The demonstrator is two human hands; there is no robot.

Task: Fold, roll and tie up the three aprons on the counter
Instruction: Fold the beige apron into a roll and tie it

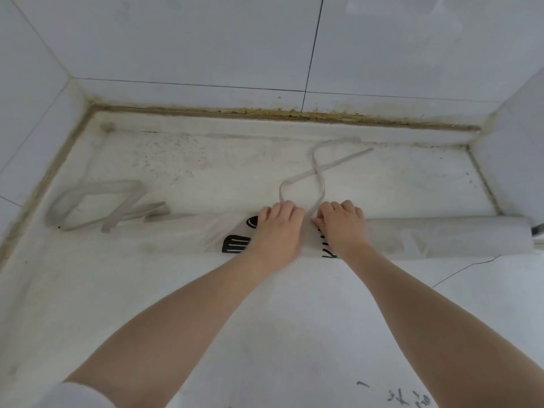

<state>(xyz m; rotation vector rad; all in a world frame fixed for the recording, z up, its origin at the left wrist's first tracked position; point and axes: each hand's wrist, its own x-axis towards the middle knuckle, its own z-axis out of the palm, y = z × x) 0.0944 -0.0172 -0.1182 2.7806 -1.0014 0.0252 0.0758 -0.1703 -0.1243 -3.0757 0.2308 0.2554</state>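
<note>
A pale grey apron (426,235) with black printed marks lies rolled into a long tube across the white counter (265,319). My left hand (276,228) and my right hand (343,226) sit side by side on the middle of the roll, fingers curled down over its far side. A grey strap (316,172) loops and crosses itself just beyond my knuckles, its two ends running down to my fingers. Whether the fingers pinch the strap or only the roll is hidden. A second strap (97,204) lies in loose folds at the roll's left end.
White tiled walls (206,39) close the counter at the back, left and right, with a dirty brown seam (265,113) along the back edge. A crack (465,269) runs through the counter on the right. Black scribbles (409,400) mark the near edge.
</note>
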